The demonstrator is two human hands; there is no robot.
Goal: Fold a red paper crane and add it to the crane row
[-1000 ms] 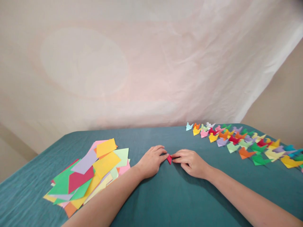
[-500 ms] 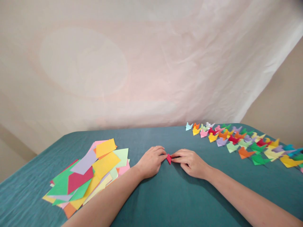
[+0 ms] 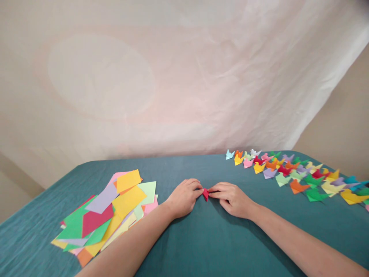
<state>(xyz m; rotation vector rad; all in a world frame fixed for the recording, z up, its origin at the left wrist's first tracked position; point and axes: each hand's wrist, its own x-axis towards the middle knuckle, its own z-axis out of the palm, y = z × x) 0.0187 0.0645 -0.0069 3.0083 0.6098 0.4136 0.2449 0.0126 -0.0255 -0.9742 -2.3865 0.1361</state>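
Observation:
A small folded red paper piece (image 3: 205,193) lies on the teal tablecloth (image 3: 213,238) between my two hands. My left hand (image 3: 184,197) rests on the cloth with its fingertips pinched on the left side of the red piece. My right hand (image 3: 233,198) pinches the right side of it with thumb and forefinger. Most of the red piece is hidden by my fingers.
A loose pile of coloured paper squares (image 3: 106,209) lies at the left. Several folded paper birds (image 3: 296,175) stand in rows at the right, up to the table's edge. A pale draped sheet (image 3: 173,77) hangs behind the table.
Both hands stay pinched on the red piece. The red piece looks slightly smaller between the fingertips; otherwise nothing has moved.

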